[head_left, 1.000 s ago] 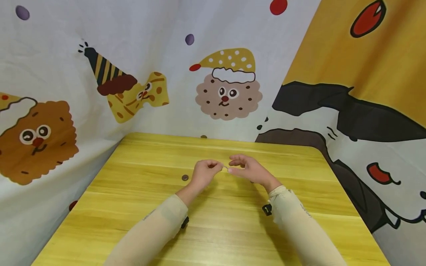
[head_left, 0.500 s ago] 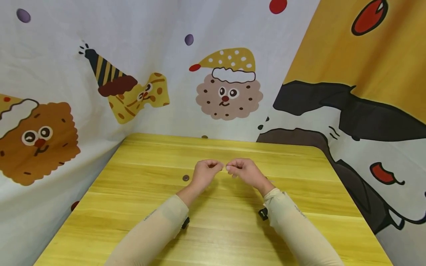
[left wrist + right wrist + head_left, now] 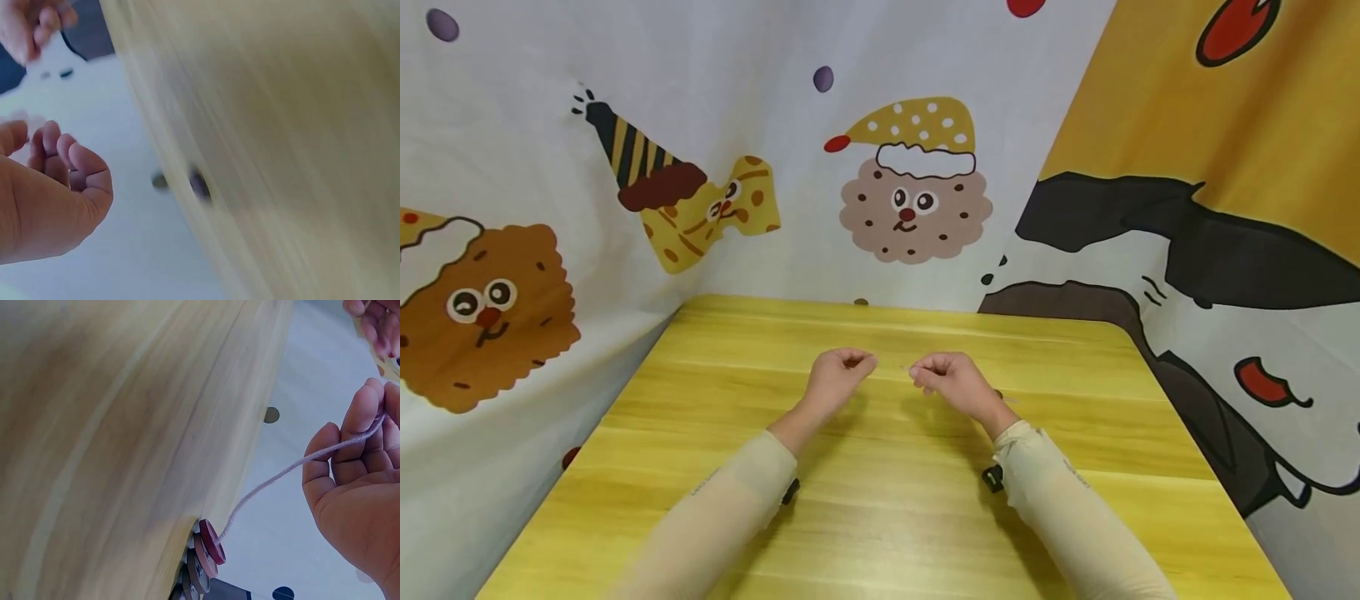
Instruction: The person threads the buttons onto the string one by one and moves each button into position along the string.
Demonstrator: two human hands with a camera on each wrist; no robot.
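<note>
My right hand (image 3: 953, 379) pinches a lilac string (image 3: 281, 475) between thumb and fingers. A short tip of the string pokes out toward the left in the head view. From the palm the string runs down to a row of round buttons (image 3: 212, 542), dark red, pink and brown, leaning against one another on the table. My left hand (image 3: 838, 371) is held apart to the left, fingers loosely curled, with nothing visible in them. A dark round button (image 3: 200, 183) lies on the table below it, hidden by the left arm in the head view.
The yellow wooden table (image 3: 880, 517) has its far edge close to a hanging cloth (image 3: 797, 275) printed with cartoon cookies. Dark straps with small devices (image 3: 992, 478) sit under the sleeves at both wrists.
The right hand has closed its fingertips on the string near the left fingers. My left hand has then drawn away to the left, its arm covering the loose button.
</note>
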